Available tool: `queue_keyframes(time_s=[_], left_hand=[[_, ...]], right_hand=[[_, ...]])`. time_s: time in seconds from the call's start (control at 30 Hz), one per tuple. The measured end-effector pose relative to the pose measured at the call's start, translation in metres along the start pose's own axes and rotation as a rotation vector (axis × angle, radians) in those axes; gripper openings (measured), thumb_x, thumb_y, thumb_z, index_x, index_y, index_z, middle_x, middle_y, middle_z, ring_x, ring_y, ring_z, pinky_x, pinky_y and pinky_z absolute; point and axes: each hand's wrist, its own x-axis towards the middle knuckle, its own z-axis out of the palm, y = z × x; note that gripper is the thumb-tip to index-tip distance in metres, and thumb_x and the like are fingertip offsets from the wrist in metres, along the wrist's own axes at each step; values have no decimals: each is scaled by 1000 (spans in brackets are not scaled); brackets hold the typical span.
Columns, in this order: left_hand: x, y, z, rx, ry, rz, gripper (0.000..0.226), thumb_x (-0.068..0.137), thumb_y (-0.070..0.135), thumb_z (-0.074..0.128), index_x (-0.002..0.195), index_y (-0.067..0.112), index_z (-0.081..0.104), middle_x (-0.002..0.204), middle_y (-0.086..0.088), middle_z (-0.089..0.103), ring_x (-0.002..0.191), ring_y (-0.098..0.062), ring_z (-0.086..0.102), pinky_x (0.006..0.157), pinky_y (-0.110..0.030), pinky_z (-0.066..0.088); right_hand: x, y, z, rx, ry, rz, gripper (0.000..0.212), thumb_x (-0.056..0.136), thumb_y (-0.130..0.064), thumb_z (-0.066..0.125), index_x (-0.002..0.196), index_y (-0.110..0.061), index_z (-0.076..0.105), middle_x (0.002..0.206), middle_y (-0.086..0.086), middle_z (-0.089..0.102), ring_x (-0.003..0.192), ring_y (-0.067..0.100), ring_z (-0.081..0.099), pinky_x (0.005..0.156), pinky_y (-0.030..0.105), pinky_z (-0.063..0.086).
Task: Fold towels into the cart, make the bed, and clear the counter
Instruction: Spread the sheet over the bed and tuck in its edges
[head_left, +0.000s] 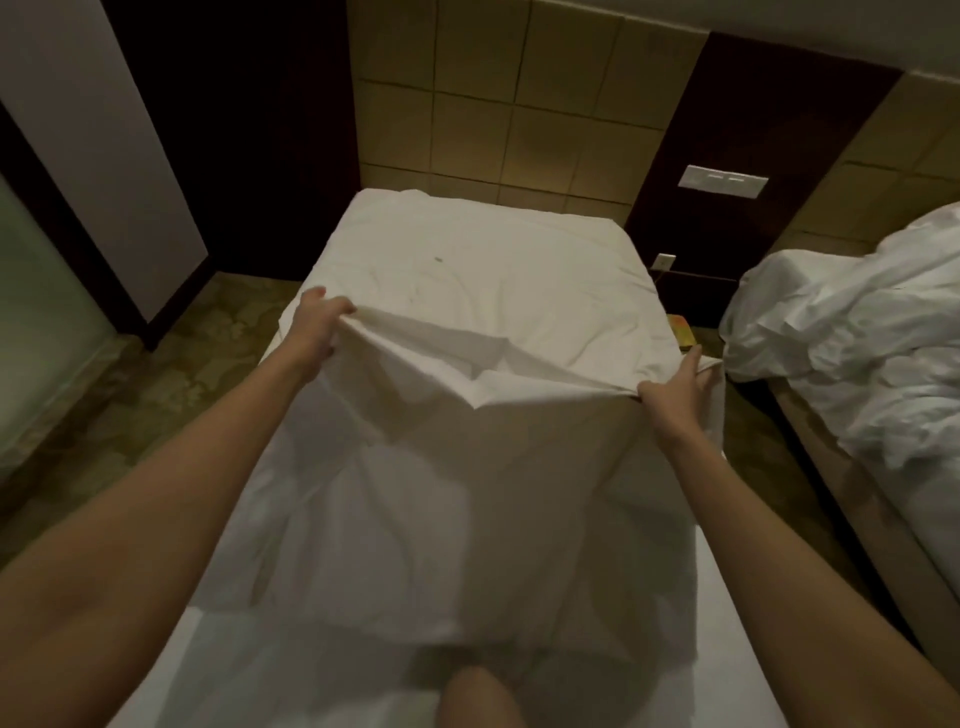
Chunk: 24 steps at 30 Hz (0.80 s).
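Landmark: the bed (483, 244), a narrow mattress covered in white, which runs from the bottom of the view up to the tiled headboard wall (519, 104).
Left of the bed: a white panel (98, 130) stands by a dark wall, and a patterned floor (171, 364) lies along the bed's left side.
Left hand: the left hand (317, 332) is over the left edge of the bed, about half way along it. Its fingers are curled and they pinch the folded edge of the sheet.
Sheet: the white sheet (467, 509) is lifted above the bed between the two hands. Its upper edge stretches from one hand to the other and sags a little in the middle. The rest hangs down toward the near end of the bed, with many soft wrinkles.
Right hand: the right hand (675, 389) is at the right edge of the bed, a little nearer to the viewer than the left one. The thumb and fingers grasp the sheet's edge; one finger points up along the cloth.
Right of the bed: a small colourful thing (681, 332) lies just beside the bed; what it is I cannot tell. A white switch plate (723, 182) is on the dark wall panel. A second bed with crumpled white bedding (857, 353) stands well apart.
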Motion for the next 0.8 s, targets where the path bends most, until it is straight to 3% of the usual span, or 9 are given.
queue_keyframes(time_s=[0.1, 0.2, 0.33, 0.5, 0.6, 0.7, 0.8], left_hand=[[69, 10, 34, 38, 40, 31, 68, 80, 27, 53, 144, 19, 31, 144, -11, 31, 124, -31, 38, 86, -40, 38], [149, 2, 72, 147, 64, 14, 64, 87, 22, 53, 146, 20, 28, 146, -14, 28, 125, -33, 38, 89, -38, 40], [243, 12, 121, 177, 76, 23, 75, 79, 30, 56, 147, 19, 25, 144, -16, 31, 125, -35, 40, 97, -43, 40], [318, 51, 166, 22, 12, 33, 86, 93, 26, 57, 147, 44, -7, 154, -9, 18, 126, -30, 40, 89, -46, 46], [326, 12, 191, 217, -66, 4, 80, 97, 24, 51, 149, 39, -9, 158, -2, 11, 132, -26, 36, 100, -44, 40], [322, -32, 207, 424, -183, 54, 75, 97, 17, 49, 151, 29, -2, 156, -7, 17, 139, -25, 28, 104, -30, 31], [309, -54, 211, 703, -191, 76, 71, 97, 19, 46, 151, 31, 3, 159, -9, 11, 144, -30, 14, 114, -39, 20]], right_hand=[[73, -18, 34, 22, -20, -26, 83, 89, -5, 53, 153, -18, 1, 158, 12, -4, 142, 33, 18, 111, 35, 30], [153, -26, 76, 94, -68, -6, 80, 91, 1, 49, 153, -15, 0, 158, 11, -8, 143, 27, 16, 107, 27, 26], [258, -44, 122, 140, -91, 17, 79, 93, 2, 48, 152, -15, -1, 158, 11, -8, 143, 26, 16, 107, 23, 24], [350, -80, 143, 320, -286, -105, 92, 95, -29, 54, 149, -24, -20, 159, 9, -4, 144, 28, 16, 115, 41, 24], [351, -61, 171, 271, -396, -125, 81, 98, -31, 49, 150, -25, -13, 159, 6, -12, 146, 26, 7, 115, 41, 22], [334, -25, 199, 123, -502, -163, 77, 99, -33, 46, 150, -23, -10, 157, 4, -21, 146, 22, -7, 119, 43, 10], [319, -1, 208, 4, -491, -201, 74, 100, -33, 43, 151, -20, -8, 158, 5, -20, 146, 23, -13, 119, 43, 2]])
